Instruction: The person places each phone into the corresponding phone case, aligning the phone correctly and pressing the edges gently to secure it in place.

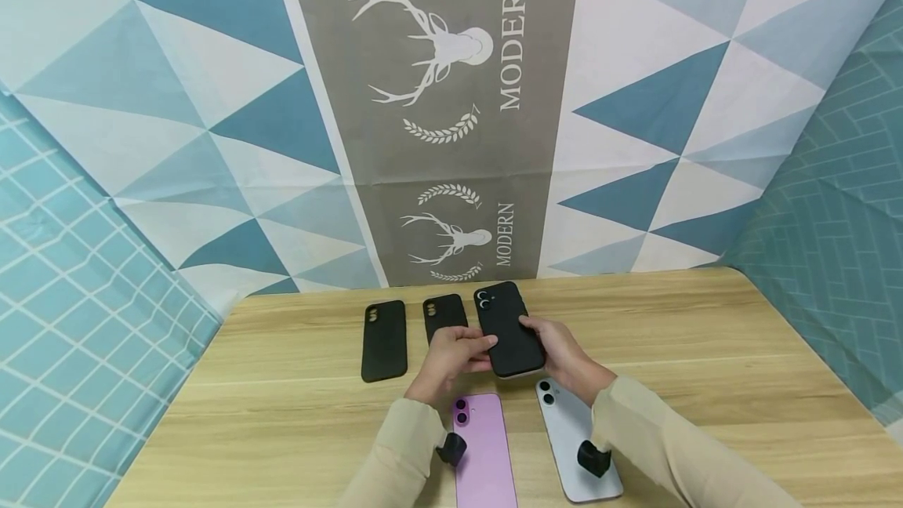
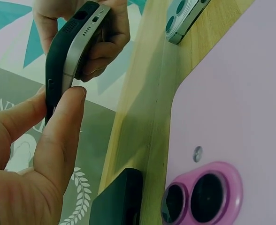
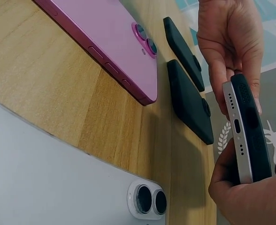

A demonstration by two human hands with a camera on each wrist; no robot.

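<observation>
Above the table, both hands hold a phone with a black phone case [image 1: 509,335] over its back. In the left wrist view the silver edge of the phone [image 2: 84,40] stands out of the case at the end with the charging port. My left hand [image 1: 451,355] pinches the left side between thumb and fingers. On the opposite side my right hand [image 1: 564,355] grips phone and case, thumb on the case's back. The right wrist view shows the phone's port end [image 3: 238,133] alongside the dark case [image 3: 253,126]. The phone's screen faces down, mostly hidden.
Two more black cases lie at the back of the wooden table [image 1: 282,414], one at left [image 1: 384,343] and one [image 1: 444,312] partly behind my left hand. Nearer lie a pink phone [image 1: 485,453] and a white phone [image 1: 571,437], under the forearms. A patterned cloth [image 1: 635,100] hangs behind.
</observation>
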